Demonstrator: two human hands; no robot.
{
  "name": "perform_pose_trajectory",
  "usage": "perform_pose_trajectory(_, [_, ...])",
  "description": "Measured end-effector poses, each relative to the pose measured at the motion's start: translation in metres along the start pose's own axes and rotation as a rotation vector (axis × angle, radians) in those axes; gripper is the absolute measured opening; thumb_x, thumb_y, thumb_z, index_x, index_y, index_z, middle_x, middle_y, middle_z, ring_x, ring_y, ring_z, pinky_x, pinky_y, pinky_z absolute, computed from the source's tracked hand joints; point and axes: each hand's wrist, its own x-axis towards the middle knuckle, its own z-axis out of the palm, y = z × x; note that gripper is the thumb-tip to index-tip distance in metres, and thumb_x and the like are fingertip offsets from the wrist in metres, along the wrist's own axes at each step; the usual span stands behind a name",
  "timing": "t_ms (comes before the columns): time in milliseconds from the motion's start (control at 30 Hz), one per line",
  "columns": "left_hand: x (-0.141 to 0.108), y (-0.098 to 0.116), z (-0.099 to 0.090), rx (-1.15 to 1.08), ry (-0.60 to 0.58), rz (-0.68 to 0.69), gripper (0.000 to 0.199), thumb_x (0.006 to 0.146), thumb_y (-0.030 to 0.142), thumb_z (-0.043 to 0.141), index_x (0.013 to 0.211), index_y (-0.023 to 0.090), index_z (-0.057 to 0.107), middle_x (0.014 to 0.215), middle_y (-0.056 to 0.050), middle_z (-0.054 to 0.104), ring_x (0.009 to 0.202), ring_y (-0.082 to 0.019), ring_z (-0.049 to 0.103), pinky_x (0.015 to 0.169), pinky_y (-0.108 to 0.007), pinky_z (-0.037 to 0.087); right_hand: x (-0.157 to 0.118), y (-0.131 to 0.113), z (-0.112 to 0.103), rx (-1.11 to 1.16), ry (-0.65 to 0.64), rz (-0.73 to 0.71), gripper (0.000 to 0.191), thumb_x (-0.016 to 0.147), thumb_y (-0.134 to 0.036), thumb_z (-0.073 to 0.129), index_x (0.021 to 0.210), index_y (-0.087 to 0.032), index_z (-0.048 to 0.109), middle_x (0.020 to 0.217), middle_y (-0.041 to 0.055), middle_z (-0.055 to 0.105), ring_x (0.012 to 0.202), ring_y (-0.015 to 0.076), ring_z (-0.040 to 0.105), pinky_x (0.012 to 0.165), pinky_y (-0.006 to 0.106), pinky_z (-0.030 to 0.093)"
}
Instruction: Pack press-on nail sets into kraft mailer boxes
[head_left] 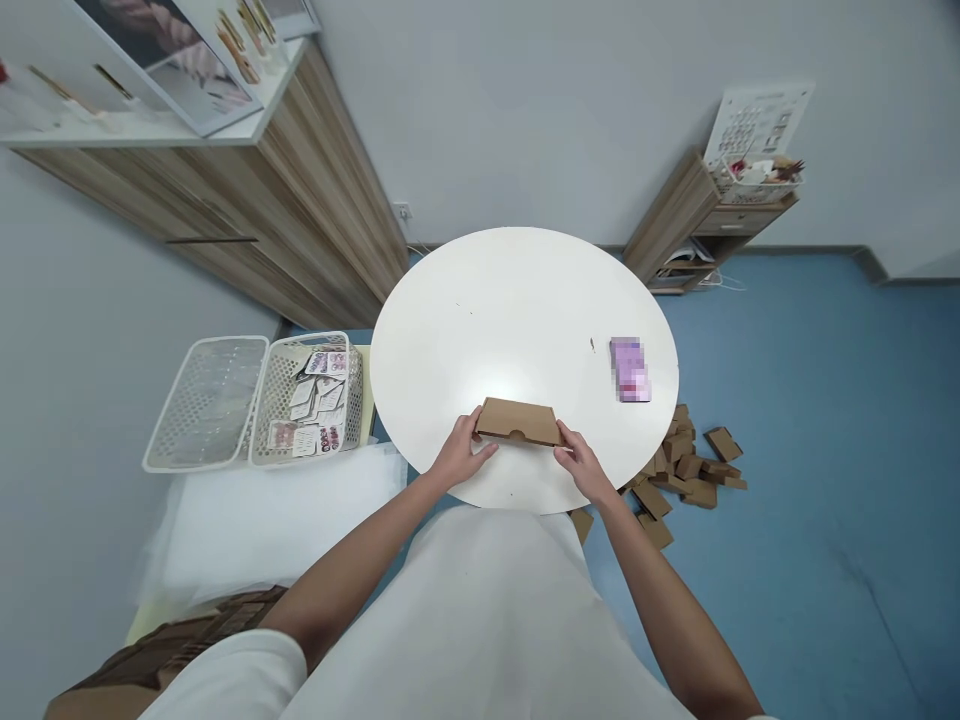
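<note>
A small flat brown cardboard box [519, 419] is held over the near part of the round white table [510, 310]. Its lid looks closed, and a half-round thumb notch shows on the side facing me. My left hand [459, 452] grips the box's left end, thumb at the near side. At the opposite end my right hand [583, 466] has its fingers round the right corner. Whatever the box may contain is hidden.
On the table's right lies a blurred purple item [630, 370]. Many folded brown boxes [686, 465] are heaped on the blue floor to the right. To the left, a white basket [349, 400] contains printed cards, beside another basket [206, 405] and white sheets [285, 520].
</note>
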Motion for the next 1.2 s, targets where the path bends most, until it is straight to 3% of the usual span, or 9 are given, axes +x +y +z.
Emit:
perform_pose_trajectory(100, [0.006, 0.002, -0.001, 0.062, 0.040, -0.011, 0.052, 0.084, 0.038, 0.041, 0.132, 0.022, 0.029, 0.093, -0.006, 0.047, 0.079, -0.016, 0.052, 0.075, -0.033, 0.044, -0.002, -0.009, 0.002, -0.062, 0.089, 0.039, 0.054, 0.080, -0.055, 0.036, 0.126, -0.026, 0.043, 0.106, 0.0052, 0.052, 0.106, 0.0197, 0.047, 0.093, 0.036, 0.036])
perform_pose_trajectory(200, [0.016, 0.006, 0.000, 0.133, 0.076, -0.027, 0.047, 0.084, 0.032, 0.042, 0.129, 0.020, 0.034, 0.092, -0.006, 0.048, 0.075, -0.016, 0.052, 0.072, -0.032, 0.044, 0.006, -0.016, 0.004, -0.129, 0.163, 0.009, 0.049, 0.081, -0.056, 0.033, 0.102, -0.022, 0.061, 0.108, 0.0065, 0.055, 0.110, 0.0210, 0.045, 0.093, 0.035, 0.034])
perform_pose_trajectory(333, [0.023, 0.009, 0.001, 0.194, 0.111, -0.008, 0.047, 0.081, 0.030, 0.047, 0.125, 0.018, 0.038, 0.099, -0.008, 0.045, 0.074, -0.015, 0.052, 0.071, -0.030, 0.044, 0.017, -0.021, 0.002, -0.147, 0.286, -0.021, 0.047, 0.077, -0.058, 0.037, 0.076, -0.019, 0.064, 0.110, 0.0070, 0.057, 0.104, 0.0211, 0.049, 0.088, 0.033, 0.036])
perform_pose_trajectory(500, [0.020, 0.011, 0.003, 0.228, 0.139, 0.033, 0.047, 0.077, 0.025, 0.052, 0.122, 0.017, 0.042, 0.084, -0.004, 0.048, 0.075, -0.017, 0.050, 0.070, -0.030, 0.043, 0.016, -0.027, 0.002, 0.042, 0.230, 0.003, 0.048, 0.074, -0.058, 0.043, 0.090, -0.018, 0.064, 0.085, 0.0046, 0.062, 0.074, 0.0165, 0.054, 0.069, 0.029, 0.043])
perform_pose_trajectory(633, [0.018, 0.009, 0.005, 0.215, 0.154, 0.066, 0.044, 0.076, 0.024, 0.053, 0.119, 0.017, 0.044, 0.080, -0.003, 0.049, 0.071, -0.016, 0.050, 0.069, -0.030, 0.043, 0.010, -0.031, 0.005, 0.128, 0.221, -0.001, 0.047, 0.073, -0.054, 0.047, 0.101, -0.019, 0.061, 0.077, 0.0027, 0.059, 0.069, 0.0143, 0.053, 0.067, 0.028, 0.043])
perform_pose_trajectory(867, [0.029, 0.006, 0.002, 0.179, 0.183, 0.073, 0.041, 0.075, 0.022, 0.054, 0.115, 0.017, 0.048, 0.084, -0.004, 0.053, 0.073, -0.016, 0.051, 0.072, -0.031, 0.044, 0.012, -0.030, -0.001, 0.083, 0.237, 0.078, 0.046, 0.074, -0.047, 0.050, 0.112, -0.021, 0.055, 0.096, 0.0051, 0.059, 0.072, 0.0126, 0.055, 0.066, 0.027, 0.045])
perform_pose_trajectory(1067, [0.045, 0.010, -0.006, 0.109, 0.169, 0.032, 0.042, 0.072, 0.020, 0.056, 0.113, 0.019, 0.048, 0.088, -0.003, 0.053, 0.064, -0.011, 0.051, 0.069, -0.029, 0.045, 0.026, -0.038, -0.005, 0.032, 0.223, 0.077, 0.034, 0.077, -0.044, 0.046, 0.097, -0.020, 0.060, 0.095, 0.0050, 0.059, 0.067, 0.0111, 0.056, 0.065, 0.027, 0.047])
perform_pose_trajectory(1200, [0.054, 0.009, -0.010, 0.087, 0.166, 0.027, 0.039, 0.072, 0.021, 0.056, 0.110, 0.020, 0.051, 0.088, -0.002, 0.054, 0.064, -0.011, 0.051, 0.069, -0.028, 0.045, 0.035, -0.040, -0.010, 0.118, 0.193, 0.108, 0.032, 0.076, -0.039, 0.051, 0.099, -0.019, 0.060, 0.097, 0.0056, 0.059, 0.066, 0.0104, 0.057, 0.067, 0.027, 0.048])
